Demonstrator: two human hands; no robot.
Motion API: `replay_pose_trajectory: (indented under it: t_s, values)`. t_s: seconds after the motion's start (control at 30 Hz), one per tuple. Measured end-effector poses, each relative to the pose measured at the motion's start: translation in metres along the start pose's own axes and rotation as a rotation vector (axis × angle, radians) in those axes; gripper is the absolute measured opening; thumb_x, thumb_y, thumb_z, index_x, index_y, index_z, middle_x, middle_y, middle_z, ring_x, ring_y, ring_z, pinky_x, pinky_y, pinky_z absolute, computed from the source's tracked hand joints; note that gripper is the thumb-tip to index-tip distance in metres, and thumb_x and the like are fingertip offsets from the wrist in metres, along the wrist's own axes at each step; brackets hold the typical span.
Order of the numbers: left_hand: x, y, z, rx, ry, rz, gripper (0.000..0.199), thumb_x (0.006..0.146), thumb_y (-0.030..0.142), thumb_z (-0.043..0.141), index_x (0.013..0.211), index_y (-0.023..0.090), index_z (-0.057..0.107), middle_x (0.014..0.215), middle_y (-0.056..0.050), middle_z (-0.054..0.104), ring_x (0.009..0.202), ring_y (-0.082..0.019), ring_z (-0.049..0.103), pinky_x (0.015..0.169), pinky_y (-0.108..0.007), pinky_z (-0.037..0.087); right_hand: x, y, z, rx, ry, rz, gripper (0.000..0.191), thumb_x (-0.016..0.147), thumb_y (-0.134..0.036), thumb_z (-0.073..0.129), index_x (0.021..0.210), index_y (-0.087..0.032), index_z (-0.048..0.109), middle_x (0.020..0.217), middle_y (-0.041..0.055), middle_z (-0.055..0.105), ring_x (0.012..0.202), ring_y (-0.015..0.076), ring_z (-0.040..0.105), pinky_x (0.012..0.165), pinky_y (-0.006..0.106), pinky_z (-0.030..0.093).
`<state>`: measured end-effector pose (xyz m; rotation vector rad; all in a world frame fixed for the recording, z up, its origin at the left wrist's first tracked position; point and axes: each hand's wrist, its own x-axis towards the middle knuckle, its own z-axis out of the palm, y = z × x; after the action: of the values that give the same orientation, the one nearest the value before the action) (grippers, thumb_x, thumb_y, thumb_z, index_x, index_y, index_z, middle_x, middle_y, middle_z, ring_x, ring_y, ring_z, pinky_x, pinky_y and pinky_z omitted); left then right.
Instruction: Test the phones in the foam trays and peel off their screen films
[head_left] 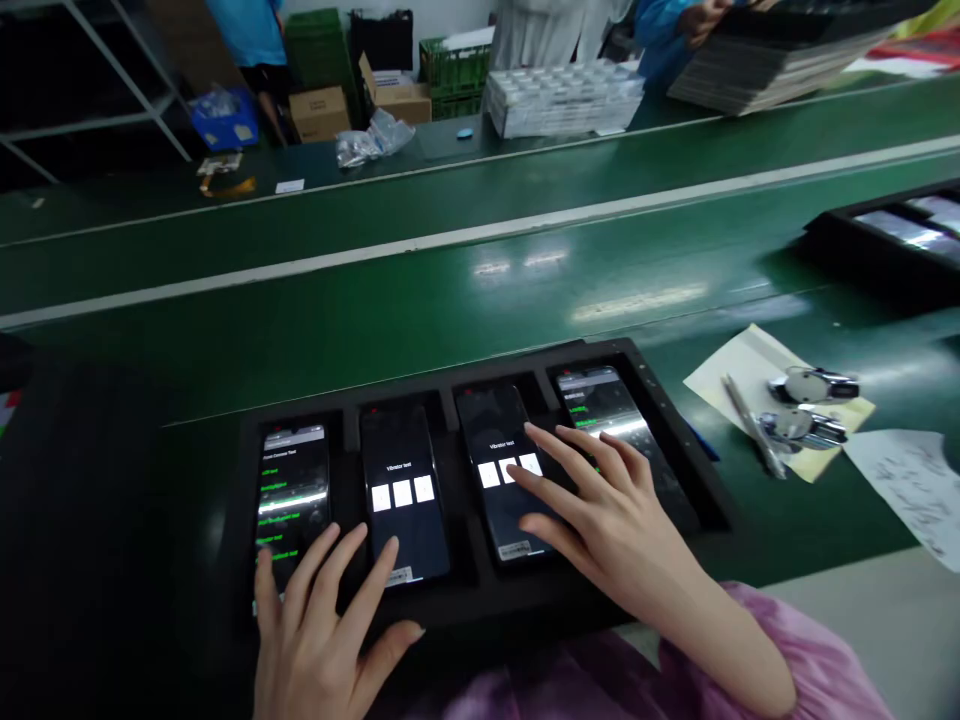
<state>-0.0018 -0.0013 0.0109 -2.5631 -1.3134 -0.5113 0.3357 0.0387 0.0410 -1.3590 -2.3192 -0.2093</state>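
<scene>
Several smartphones lie screen up in the slots of a black foam tray [465, 590]. The two middle phones, the left one [401, 450] and the right one [491, 420], show "Vibrator test" over three white boxes. Green text lines fill the screens of the far left phone [292, 460] and the far right phone [600, 390]. My left hand [322, 620] is spread over the lower ends of the two left phones, holding nothing. With fingers apart, my right hand [607, 510] reaches over the right middle phone, its index fingertip at the white boxes; whether it touches the glass I cannot tell.
Right of the tray, a pen [754, 425] and two shiny metal objects [810, 405] rest on yellowish paper, beside a handwritten sheet [911, 490]. Another phone tray [885, 240] stands farther right. Across the green bench are stacked clear trays [566, 98] and a co-worker's hand [701, 20] at dark stacked trays.
</scene>
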Motion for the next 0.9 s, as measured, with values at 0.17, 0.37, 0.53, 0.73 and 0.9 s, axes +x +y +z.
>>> replay_pose_trajectory:
  t_s: [0.17, 0.37, 0.53, 0.73, 0.9]
  values:
    - [-0.001, 0.000, -0.002, -0.007, -0.015, 0.002, 0.048, 0.101, 0.047, 0.064, 0.143, 0.025, 0.069, 0.138, -0.013, 0.067, 0.136, -0.032, 0.054, 0.136, -0.064, 0.005, -0.021, 0.020, -0.018, 0.107, 0.216, 0.130, 0.027, 0.109, -0.022, 0.054, 0.130, -0.022, 0.070, 0.144, 0.0136, 0.065, 0.125, 0.0301, 0.064, 0.104, 0.049, 0.048]
    - [-0.003, 0.003, 0.001, -0.053, 0.002, -0.048, 0.049, 0.099, 0.040, 0.065, 0.146, 0.029, 0.066, 0.136, -0.013, 0.068, 0.127, -0.034, 0.059, 0.132, -0.070, 0.013, -0.063, 0.048, -0.031, 0.131, 0.277, 0.365, 0.033, 0.106, -0.015, 0.049, 0.122, -0.026, 0.075, 0.133, 0.0076, 0.070, 0.112, 0.0260, 0.071, 0.096, 0.043, 0.054]
    - [-0.007, -0.003, 0.008, -0.064, 0.059, -0.008, 0.053, 0.097, 0.042, 0.067, 0.148, 0.028, 0.066, 0.130, -0.015, 0.070, 0.122, -0.035, 0.060, 0.131, -0.071, 0.014, -0.075, 0.050, -0.020, 0.163, 0.186, 0.309, 0.031, 0.106, -0.016, 0.049, 0.121, -0.024, 0.075, 0.137, 0.0095, 0.068, 0.119, 0.0266, 0.067, 0.098, 0.044, 0.055]
    - [0.019, 0.001, -0.009, -0.094, 0.018, -0.009, 0.030, 0.098, 0.039, 0.070, 0.124, 0.024, 0.077, 0.132, -0.014, 0.068, 0.134, -0.033, 0.054, 0.135, -0.064, 0.010, -0.078, 0.051, -0.012, 0.156, 0.184, 0.301, 0.034, 0.105, -0.018, 0.052, 0.129, -0.026, 0.074, 0.143, 0.0097, 0.066, 0.122, 0.0328, 0.065, 0.102, 0.051, 0.051]
    - [0.048, 0.009, -0.006, -0.014, -0.016, -0.080, 0.040, 0.102, 0.047, 0.065, 0.134, 0.023, 0.072, 0.144, -0.016, 0.062, 0.143, -0.038, 0.050, 0.132, -0.072, 0.008, -0.079, 0.056, -0.007, 0.124, 0.193, 0.322, 0.037, 0.104, -0.017, 0.055, 0.133, -0.032, 0.074, 0.145, 0.0075, 0.065, 0.123, 0.0336, 0.065, 0.104, 0.052, 0.051]
